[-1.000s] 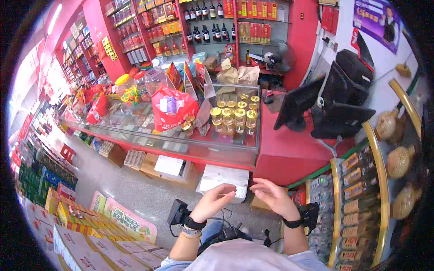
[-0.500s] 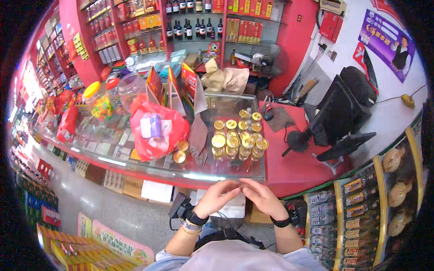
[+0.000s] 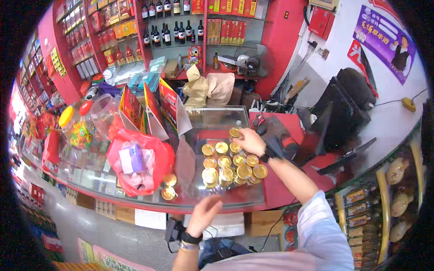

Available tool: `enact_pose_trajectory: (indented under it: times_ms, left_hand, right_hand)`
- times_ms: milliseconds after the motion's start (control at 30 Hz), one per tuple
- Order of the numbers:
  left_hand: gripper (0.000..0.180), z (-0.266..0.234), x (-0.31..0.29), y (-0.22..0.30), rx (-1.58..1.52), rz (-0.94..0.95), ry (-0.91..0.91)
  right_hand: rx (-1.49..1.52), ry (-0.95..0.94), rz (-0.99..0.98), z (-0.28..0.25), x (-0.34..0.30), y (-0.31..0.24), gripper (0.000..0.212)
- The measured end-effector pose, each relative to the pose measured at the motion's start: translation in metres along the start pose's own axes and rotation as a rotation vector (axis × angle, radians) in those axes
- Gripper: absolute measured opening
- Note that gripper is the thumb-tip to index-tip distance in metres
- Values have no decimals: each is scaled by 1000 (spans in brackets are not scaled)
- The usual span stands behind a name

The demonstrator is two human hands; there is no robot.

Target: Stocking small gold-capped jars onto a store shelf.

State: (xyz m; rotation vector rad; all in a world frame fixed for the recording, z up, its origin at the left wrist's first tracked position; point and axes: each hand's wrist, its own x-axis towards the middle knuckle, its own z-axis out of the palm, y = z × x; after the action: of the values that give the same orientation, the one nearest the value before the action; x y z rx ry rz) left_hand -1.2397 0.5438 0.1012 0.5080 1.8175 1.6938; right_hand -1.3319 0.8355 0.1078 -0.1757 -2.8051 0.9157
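On the glass counter stands a close group of clear jars with gold lids point(image 3: 224, 161). My right hand point(image 3: 250, 143) is stretched over the far right of that group. Its fingers are closed at the side of a gold-lidded jar point(image 3: 234, 133), and the palm hides whatever lies under it. Just beyond my fingertips a small clear bottle top point(image 3: 238, 123) shows. Near the counter's front edge my left hand point(image 3: 204, 215) hangs open and holds nothing, its fingers loosely bent. Two more gold-lidded jars point(image 3: 169, 187) stand apart, beside a red plastic bag point(image 3: 145, 161) with a purple-and-white pack on top.
Folded red display cards point(image 3: 173, 108) stand behind the bag on the glass counter point(image 3: 190, 201). Plastic tubs point(image 3: 80, 135) are at the left. A black monitor point(image 3: 327, 116) stands on the red desk at the right. Bottle racks point(image 3: 357, 203) line the right side.
My hands were together by the counter's front edge. The right one has reached forward to the far jars; the left has dropped a little lower and apart. My view has shifted right.
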Motion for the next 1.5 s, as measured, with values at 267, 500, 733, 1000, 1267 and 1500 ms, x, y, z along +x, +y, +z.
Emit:
enact_pose_trajectory:
  times_ms: [267, 500, 733, 1000, 1267, 1500]
  left_hand:
    - [27, -28, -17, -37, -85, -115, 225]
    - [25, -40, -28, -75, -77, -264, 326]
    - [27, -40, -30, -76, -103, -247, 399]
    - [31, -21, -26, -15, -123, -115, 187]
    - [62, -5, -10, 34, 1, 266, -30]
    - [75, 58, -17, 53, -109, 459, -465]
  right_hand:
    - [-452, -58, 64, 93, 112, 136, 65]
    - [-548, 148, 200, 165, 152, 312, 48]
    - [-412, -125, 125, 147, 143, 195, 53]
    - [-269, 89, 48, -3, 48, 55, 59]
    - [-208, -4, -171, -97, -93, -106, 51]
    - [-93, 7, -72, -107, -213, -180, 51]
